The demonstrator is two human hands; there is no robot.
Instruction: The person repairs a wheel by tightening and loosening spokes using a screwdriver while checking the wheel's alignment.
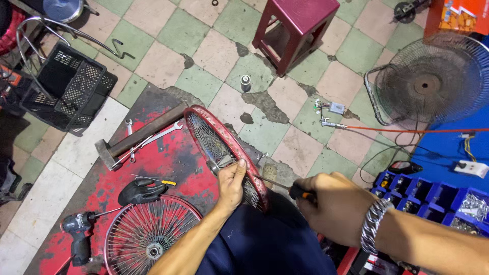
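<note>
Floor tiles (214, 51): checkerboard, pale green and pale pink, grey cracked patches. Floor mat (168, 163): red paint worn through to dark grey. Wheel rim (224, 140): red, silver spokes. Second wheel (147, 237): reddish rim, silver spokes in a crossed lattice. Stool (300, 20): maroon. Crate (69, 89): black, mesh pattern. Glove (141, 191): black. Cordless drill (79, 231): black with red accents. Screwdriver (298, 192): orange and black handle. Bracelet (374, 224): silver, woven links. Storage bins (438, 196): blue. Trousers (265, 244): navy.
</note>
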